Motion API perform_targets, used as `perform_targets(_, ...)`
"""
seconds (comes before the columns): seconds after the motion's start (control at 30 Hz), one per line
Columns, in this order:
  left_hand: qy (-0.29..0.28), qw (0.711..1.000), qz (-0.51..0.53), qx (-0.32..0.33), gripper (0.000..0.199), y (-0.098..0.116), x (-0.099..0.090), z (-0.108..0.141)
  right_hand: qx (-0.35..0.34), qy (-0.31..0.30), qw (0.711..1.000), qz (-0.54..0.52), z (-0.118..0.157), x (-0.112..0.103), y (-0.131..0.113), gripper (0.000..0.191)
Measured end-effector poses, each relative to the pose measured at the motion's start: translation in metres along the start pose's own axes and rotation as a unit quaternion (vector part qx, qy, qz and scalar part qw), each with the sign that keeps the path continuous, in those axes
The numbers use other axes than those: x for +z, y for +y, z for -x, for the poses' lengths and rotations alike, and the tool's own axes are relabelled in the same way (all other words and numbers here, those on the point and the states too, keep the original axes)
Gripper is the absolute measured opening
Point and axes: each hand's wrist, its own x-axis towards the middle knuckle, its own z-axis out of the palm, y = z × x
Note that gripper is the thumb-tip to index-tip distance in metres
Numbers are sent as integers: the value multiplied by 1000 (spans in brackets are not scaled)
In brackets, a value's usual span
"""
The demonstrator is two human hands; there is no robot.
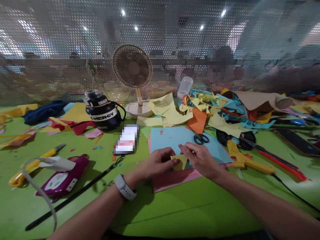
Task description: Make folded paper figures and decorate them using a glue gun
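Observation:
My left hand (162, 160) pinches a small piece of yellow paper (181, 164) between thumb and fingers, low over a stack of coloured sheets. At the paper's right side, my right hand (200, 159) is closed with its thumb and fingers pressed together; what it pinches, if anything, is too small to make out. Beneath both hands lie a light blue sheet (165, 137) and a pink sheet (162, 184) that sticks out toward me. Black-handled scissors (201, 138) rest on the blue sheet, just beyond my right hand.
To the right are a yellow glue gun (246, 163) and a red-and-black tool (282, 163). Leftward lie a phone (127, 139), a purple pouch (63, 176) and a yellow-handled cutter (37, 165). A black jug (103, 111), a fan (132, 66) and paper scraps (222, 103) line the back.

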Motion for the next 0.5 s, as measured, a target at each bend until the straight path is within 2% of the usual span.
perform_targets(0.13,6,1000,5,5,26,-4,1,-1,-5,-12,1000,7,1,1,0,43)
perform_targets(0.33,-1,999,49,-15,32,1,2,0,-7,-31,1000,2,-1,0,2,40)
perform_targets(0.5,-27,996,76,-21,39,6,-1,2,-2,-16,1000,12,-2,-2,4,40)
